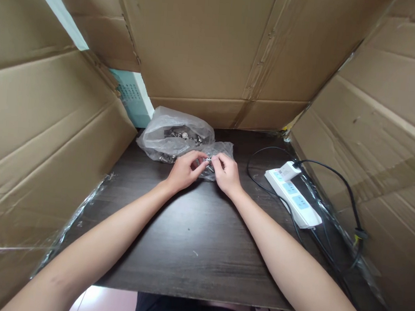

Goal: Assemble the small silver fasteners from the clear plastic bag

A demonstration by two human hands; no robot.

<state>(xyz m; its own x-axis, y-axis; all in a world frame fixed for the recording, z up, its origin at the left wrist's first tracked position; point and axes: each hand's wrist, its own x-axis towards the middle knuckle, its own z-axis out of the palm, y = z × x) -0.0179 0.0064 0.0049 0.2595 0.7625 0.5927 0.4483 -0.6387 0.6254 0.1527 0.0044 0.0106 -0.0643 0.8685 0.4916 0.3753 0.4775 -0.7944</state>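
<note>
Between my fingertips is a small shiny metal part (209, 160), too small to name more exactly. My left hand (188, 168) pinches it from the left, thumb and forefinger together. From the other side, the fingers of my right hand (226, 172) close on it as well. Both hands are just above a small clear plastic bag (224, 149), whose contents are mostly hidden by my fingers. Behind my left hand lies a larger clear plastic bag (159, 128), its mouth open, with many small metal pieces (184, 135) inside.
A white power strip (294, 196) lies at the right with a white plug adapter (289, 171) in it. A black cable (342, 180) loops around it. Cardboard walls (216, 46) enclose the dark wooden table (186, 240) on three sides.
</note>
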